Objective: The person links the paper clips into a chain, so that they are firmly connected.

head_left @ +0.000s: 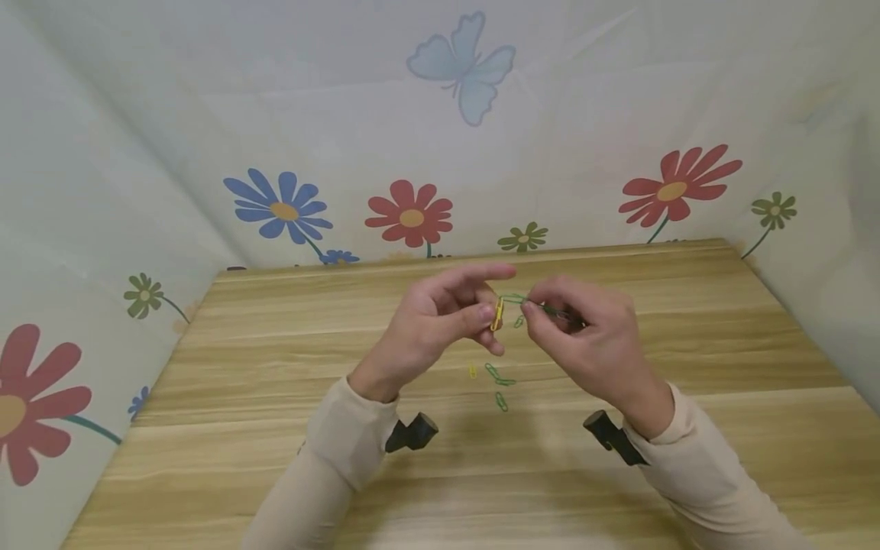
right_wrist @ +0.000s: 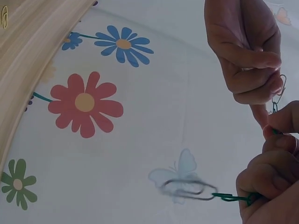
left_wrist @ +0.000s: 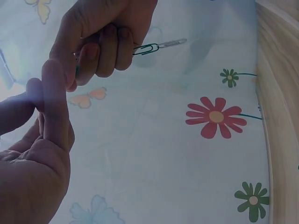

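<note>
Thumb and fingers of my left hand [head_left: 435, 317] pinch a yellow paper clip [head_left: 498, 315], held upright above the table. Facing it, my right hand [head_left: 596, 336] pinches a green paper clip [head_left: 512, 297] whose end meets the yellow one. Whether those two are hooked together, I cannot tell. A chain hangs out from the little-finger side of my right hand: a green paper clip [right_wrist: 229, 197] linked to a silver paper clip [right_wrist: 189, 190], the latter blurred. My curled right fingers hide the chain's middle part.
On the wooden table [head_left: 275, 428] below my hands lie a small yellow clip [head_left: 472, 372] and several green clips [head_left: 501, 401]. Another green clip [head_left: 519, 322] shows between the hands. A flower-printed cloth [head_left: 330, 114] rises behind the table.
</note>
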A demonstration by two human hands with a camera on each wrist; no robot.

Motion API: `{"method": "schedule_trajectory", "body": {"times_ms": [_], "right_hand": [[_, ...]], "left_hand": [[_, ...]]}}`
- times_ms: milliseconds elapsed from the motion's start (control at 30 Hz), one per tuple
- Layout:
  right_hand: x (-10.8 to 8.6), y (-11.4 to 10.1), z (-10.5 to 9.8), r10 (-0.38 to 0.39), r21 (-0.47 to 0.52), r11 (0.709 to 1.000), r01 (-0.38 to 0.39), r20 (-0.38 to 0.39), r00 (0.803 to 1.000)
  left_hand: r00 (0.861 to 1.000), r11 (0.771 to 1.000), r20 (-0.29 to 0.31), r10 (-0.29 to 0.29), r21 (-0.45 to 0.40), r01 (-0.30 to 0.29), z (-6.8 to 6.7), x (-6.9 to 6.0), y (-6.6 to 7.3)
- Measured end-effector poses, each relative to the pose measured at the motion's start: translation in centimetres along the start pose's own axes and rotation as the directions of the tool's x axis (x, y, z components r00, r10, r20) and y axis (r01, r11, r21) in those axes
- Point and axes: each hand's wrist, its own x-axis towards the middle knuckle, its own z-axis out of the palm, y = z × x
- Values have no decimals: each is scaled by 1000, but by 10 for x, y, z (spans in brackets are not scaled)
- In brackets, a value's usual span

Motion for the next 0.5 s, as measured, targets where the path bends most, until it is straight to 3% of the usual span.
{"method": "schedule_trajectory", "body": {"times_ms": [133,267,367,500], "right_hand": [[0,0,-1,18,-19,1000,-17,14,1000],[0,-2,0,51,-15,999,-51,38,998],[-1,-5,2,100,-26,995,-98,76,992],[-3,-6,5,185,-30,983,-182,133,974]], "left_hand": [[1000,1000,-23,-19,25,19,-2,-2,4],[995,990,-100,-8,140,22,-3,-4,12],[983,963,-182,32,268,18,-2,-5,16],[954,915,-279,111,404,12,0,-6,20]]}}
